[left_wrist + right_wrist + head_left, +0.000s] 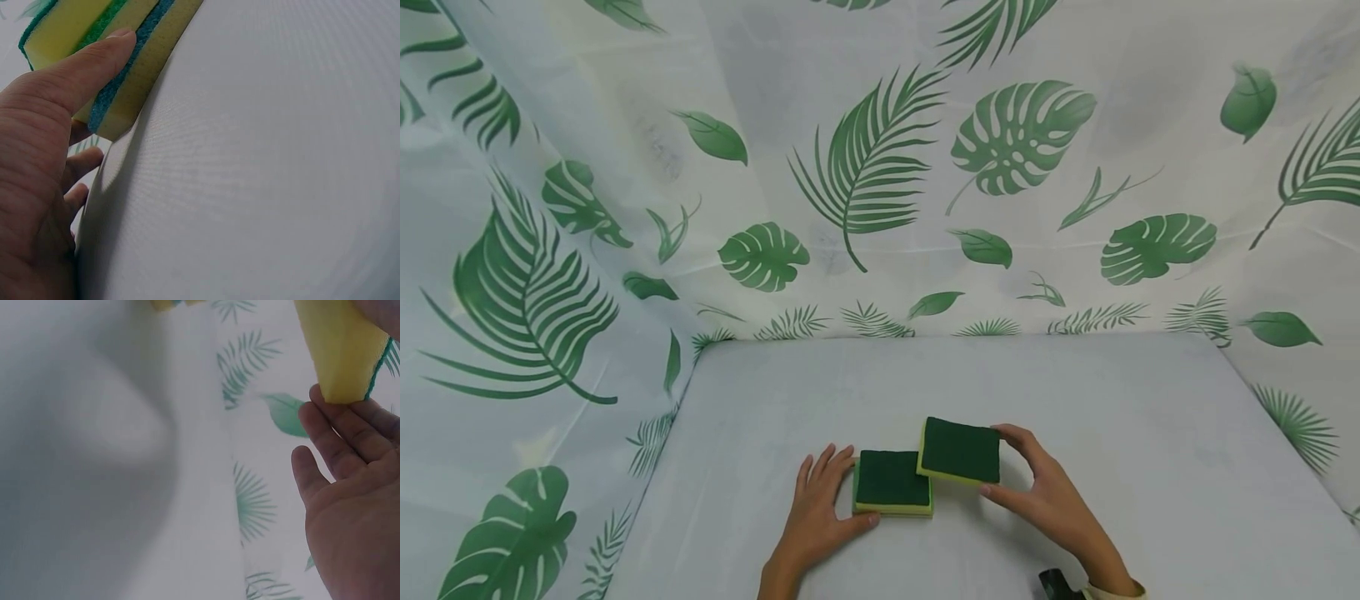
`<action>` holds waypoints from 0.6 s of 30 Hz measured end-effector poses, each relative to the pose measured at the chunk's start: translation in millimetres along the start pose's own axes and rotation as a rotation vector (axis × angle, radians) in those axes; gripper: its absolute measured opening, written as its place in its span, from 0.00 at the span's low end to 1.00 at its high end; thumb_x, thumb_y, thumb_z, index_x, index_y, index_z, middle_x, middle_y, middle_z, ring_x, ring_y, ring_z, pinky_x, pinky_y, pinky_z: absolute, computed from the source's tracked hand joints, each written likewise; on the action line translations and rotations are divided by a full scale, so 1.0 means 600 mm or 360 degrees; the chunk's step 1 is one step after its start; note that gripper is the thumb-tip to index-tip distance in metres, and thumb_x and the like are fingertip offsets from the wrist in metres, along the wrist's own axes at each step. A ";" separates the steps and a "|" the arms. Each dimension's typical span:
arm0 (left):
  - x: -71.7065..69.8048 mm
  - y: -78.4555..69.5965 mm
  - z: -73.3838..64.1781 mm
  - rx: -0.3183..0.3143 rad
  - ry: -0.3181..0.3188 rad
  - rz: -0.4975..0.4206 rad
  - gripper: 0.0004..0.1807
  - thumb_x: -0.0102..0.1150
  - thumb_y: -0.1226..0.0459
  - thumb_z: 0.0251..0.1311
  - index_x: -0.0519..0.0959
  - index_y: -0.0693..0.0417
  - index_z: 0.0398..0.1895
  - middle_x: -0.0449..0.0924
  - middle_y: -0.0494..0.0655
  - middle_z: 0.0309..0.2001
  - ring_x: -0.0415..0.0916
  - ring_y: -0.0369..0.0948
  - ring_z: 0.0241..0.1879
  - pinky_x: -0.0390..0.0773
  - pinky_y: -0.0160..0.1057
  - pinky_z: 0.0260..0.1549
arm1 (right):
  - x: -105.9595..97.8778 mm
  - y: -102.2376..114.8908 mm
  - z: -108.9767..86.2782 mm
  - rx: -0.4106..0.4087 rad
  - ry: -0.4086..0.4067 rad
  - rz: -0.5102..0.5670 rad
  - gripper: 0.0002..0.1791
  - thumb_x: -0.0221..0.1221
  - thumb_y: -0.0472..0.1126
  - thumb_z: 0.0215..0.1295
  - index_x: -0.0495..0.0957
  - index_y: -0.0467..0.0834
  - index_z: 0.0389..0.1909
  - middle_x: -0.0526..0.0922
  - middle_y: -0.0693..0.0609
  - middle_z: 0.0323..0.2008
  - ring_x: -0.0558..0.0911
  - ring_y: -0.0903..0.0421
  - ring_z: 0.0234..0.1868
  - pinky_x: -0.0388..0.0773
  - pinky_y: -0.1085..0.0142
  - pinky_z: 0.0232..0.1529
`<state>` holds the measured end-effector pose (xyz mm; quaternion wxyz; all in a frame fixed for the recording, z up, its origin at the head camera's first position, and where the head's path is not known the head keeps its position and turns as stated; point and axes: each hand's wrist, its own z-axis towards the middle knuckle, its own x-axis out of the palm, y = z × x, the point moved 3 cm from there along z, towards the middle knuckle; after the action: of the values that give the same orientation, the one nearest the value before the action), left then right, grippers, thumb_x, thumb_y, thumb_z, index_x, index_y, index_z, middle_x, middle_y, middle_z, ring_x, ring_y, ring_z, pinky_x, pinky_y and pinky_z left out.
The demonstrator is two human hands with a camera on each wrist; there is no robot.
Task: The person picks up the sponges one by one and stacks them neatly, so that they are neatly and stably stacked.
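Note:
Near the front of the table, my left hand (818,514) holds a stack of sponges (892,479) at its left end, thumb on the near side and fingers at the far side. In the left wrist view a blue-padded yellow sponge (140,78) lies at the bottom, under a green-padded one. My right hand (1054,493) pinches another yellow sponge (960,451), dark green pad up, by its right end between thumb and fingers. That sponge is raised and slightly tilted, its left corner overlapping the stack's right edge. In the right wrist view its yellow side (340,356) shows.
A white-covered table (760,400) spreads beneath. Leaf-printed cloth (895,300) hangs behind it and along both sides. A black device (1057,585) sits at my right wrist, beside a pale sleeve cuff (1116,590).

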<state>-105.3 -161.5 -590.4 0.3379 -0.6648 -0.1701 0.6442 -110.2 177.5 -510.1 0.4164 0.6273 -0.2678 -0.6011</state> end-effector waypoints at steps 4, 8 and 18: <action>0.000 0.000 0.000 0.0000 -0.0006 0.0004 0.50 0.71 0.31 0.53 0.72 0.44 0.77 0.66 0.41 0.80 0.49 0.49 0.83 0.34 0.53 0.81 | 0.014 0.008 0.008 -0.0029 0.0022 0.0008 0.45 0.77 0.53 0.63 0.66 0.44 0.75 0.72 0.40 0.74 0.68 0.31 0.75 0.65 0.23 0.67; 0.000 0.002 -0.002 0.0004 -0.0009 0.0002 0.50 0.71 0.31 0.53 0.72 0.44 0.77 0.66 0.41 0.80 0.49 0.48 0.83 0.34 0.53 0.81 | 0.027 0.017 0.014 -0.0048 0.0047 0.0044 0.44 0.77 0.54 0.63 0.67 0.46 0.74 0.73 0.42 0.73 0.68 0.32 0.75 0.66 0.23 0.66; 0.000 0.003 0.000 -0.0007 -0.0003 -0.0004 0.51 0.71 0.31 0.53 0.71 0.44 0.77 0.66 0.40 0.80 0.49 0.47 0.83 0.34 0.52 0.81 | 0.054 0.032 0.022 -0.0081 0.0083 0.0083 0.44 0.79 0.53 0.61 0.69 0.48 0.73 0.74 0.44 0.73 0.69 0.33 0.75 0.66 0.24 0.68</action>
<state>-105.5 -163.0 -591.8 0.3370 -0.6647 -0.1727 0.6440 -115.4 137.8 -510.4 0.4547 0.6247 -0.2577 -0.5801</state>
